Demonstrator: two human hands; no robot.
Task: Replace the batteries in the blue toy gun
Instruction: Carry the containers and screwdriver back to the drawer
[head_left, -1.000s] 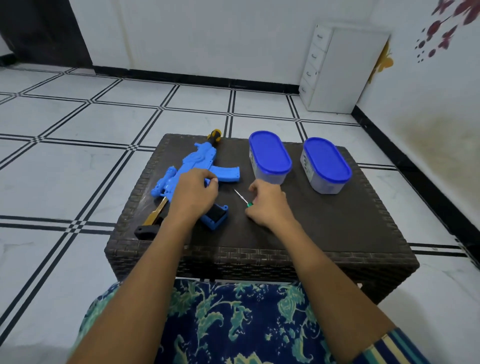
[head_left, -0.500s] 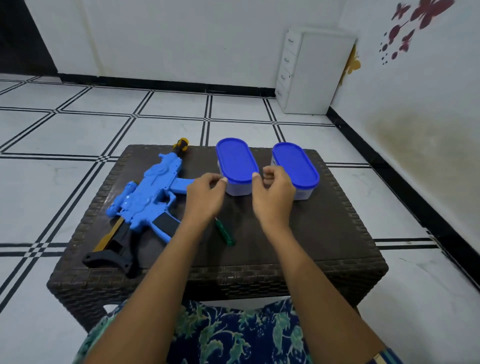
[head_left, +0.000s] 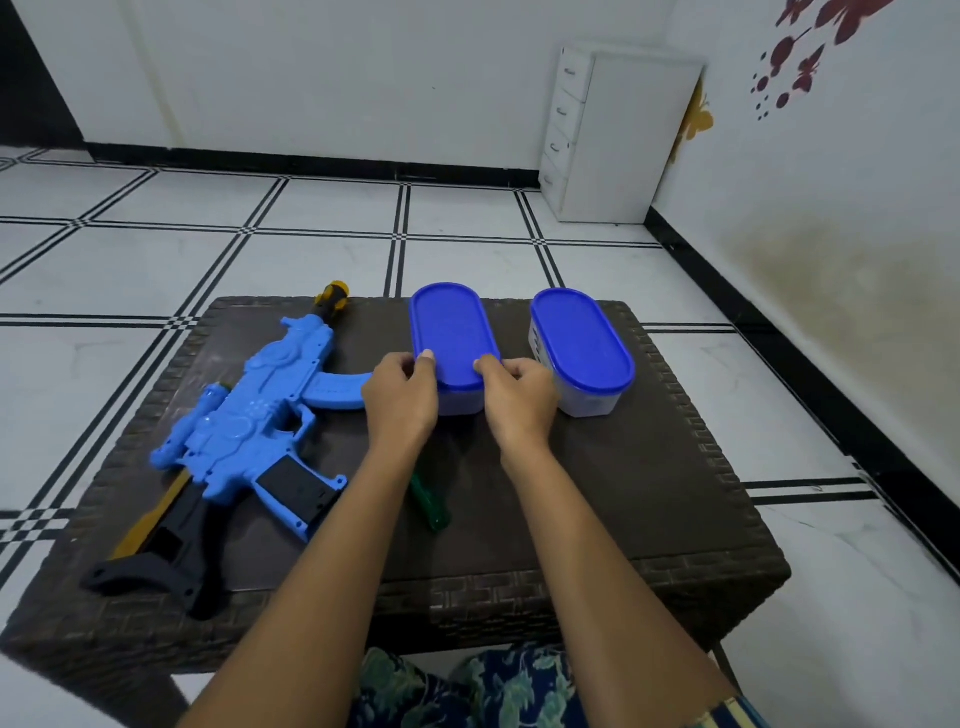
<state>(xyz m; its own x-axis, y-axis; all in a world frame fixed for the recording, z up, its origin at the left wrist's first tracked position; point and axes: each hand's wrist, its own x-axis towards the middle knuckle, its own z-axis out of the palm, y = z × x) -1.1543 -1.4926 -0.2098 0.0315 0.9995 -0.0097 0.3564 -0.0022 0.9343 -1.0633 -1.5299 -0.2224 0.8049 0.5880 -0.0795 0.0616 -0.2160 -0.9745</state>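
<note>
The near end of the left container (head_left: 451, 338) is hidden behind both hands, and its contents can't be made out through the cloudy wall. The green screwdriver (head_left: 430, 503) is half covered by the left forearm. The left hand (head_left: 400, 397) and right hand (head_left: 519, 397) each grip a near corner of that container's blue lid, thumbs on top. Since half a second ago, both hands have closed tighter on it. The blue toy gun (head_left: 249, 421) lies at the table's (head_left: 649, 493) left, untouched, its grip compartment open.
</note>
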